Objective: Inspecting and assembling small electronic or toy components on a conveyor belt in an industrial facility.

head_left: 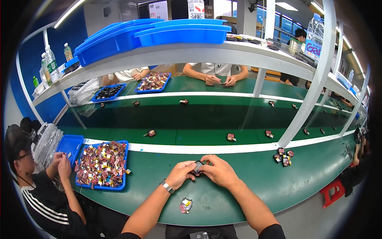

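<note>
Between the fingers of both hands is a small dark casing with a grey face (197, 166), held just above the green bench. My left hand (181, 174), with a metal watch at the wrist, pinches its left side. On the opposite side, my right hand (217, 170) grips the casing with thumb and fingers. Nearer to me on the bench lies a small assembly with white, yellow and reddish parts (186, 205). To the left stands a blue tray (126, 159) heaped with small reddish circuit pieces bearing white and yellow bits.
A white rail (167, 149) divides my bench from a green conveyor belt (187, 137) carrying several scattered assemblies. More assemblies (283, 157) cluster at the right. An overhead shelf bears blue trays (181, 35) and bottles. A co-worker (43, 191) sits at the left; others work across the belt.
</note>
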Demonstrator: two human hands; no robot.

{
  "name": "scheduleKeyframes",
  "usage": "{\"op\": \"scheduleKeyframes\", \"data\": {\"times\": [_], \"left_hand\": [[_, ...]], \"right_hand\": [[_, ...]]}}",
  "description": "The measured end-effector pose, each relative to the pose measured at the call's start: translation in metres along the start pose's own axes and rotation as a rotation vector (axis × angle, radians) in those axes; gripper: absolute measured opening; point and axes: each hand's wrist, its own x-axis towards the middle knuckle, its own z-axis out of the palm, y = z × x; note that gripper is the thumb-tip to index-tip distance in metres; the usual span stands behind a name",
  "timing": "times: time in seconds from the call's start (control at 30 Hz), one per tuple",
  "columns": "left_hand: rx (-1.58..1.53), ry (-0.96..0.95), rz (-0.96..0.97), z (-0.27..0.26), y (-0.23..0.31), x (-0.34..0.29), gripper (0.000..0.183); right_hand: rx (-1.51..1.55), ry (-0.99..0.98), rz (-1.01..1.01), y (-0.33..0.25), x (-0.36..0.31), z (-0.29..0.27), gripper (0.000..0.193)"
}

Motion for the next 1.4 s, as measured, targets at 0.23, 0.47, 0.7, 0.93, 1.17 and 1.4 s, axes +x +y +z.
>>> {"op": "scheduleKeyframes", "data": {"times": [0.23, 0.47, 0.7, 0.93, 1.17, 1.4], "left_hand": [[0.196, -0.049, -0.004, -0.009, 0.002, -0.001, 0.028], [-0.011, -0.068, -0.02, 0.001, -0.001, -0.003, 0.031], [-0.048, -0.066, -0.052, 0.004, 0.001, -0.005, 0.045], [0.012, -0.063, -0.01, 0.008, 0.005, -0.004, 0.036], [0.069, -0.097, 0.004, -0.002, -0.001, 0.0, 0.033], [-0.067, -0.093, 0.02, 0.008, 0.004, -0.005, 0.034]], "right_hand": [[0.297, -0.049, 0.07, -0.002, -0.005, 0.002, 0.015], [0.292, 0.007, 0.239, -0.004, -0.008, 0.017, 0.011], [0.197, -0.067, 0.145, -0.005, -0.006, 0.004, 0.025], [0.055, -0.166, 0.045, 0.002, -0.008, -0.005, 0.017], [0.05, -0.14, -0.049, 0.0, -0.006, 0.008, 0.014], [0.434, 0.011, 0.214, 0.01, -0.013, 0.022, 0.013]]}}
